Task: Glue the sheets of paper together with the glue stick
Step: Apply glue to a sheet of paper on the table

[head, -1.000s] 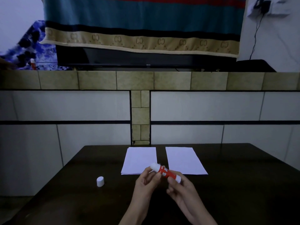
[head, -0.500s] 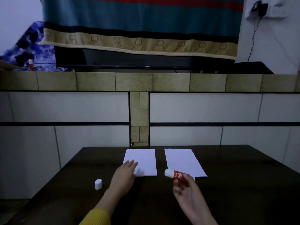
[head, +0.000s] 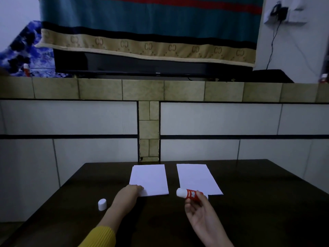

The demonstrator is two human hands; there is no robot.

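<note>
Two white paper sheets lie side by side on the dark table (head: 249, 202): the left sheet (head: 151, 177) and the right sheet (head: 195, 177). My left hand (head: 128, 195) rests on the near left corner of the left sheet, fingers on the paper. My right hand (head: 201, 213) holds the red glue stick (head: 190, 193), uncapped, its white tip pointing left, over the gap between the sheets near their front edges. The white cap (head: 102, 204) stands on the table to the left.
The table's far edge meets a tiled wall with a beige ledge (head: 142, 90). A dark screen (head: 151, 65) draped with a teal cloth sits on the ledge. A cable hangs from a socket (head: 281, 11) at the upper right.
Both hands held the glue stick together a second ago. My left hand let go and moved to the left sheet's near corner. My right hand keeps the stick, now shifted right.
</note>
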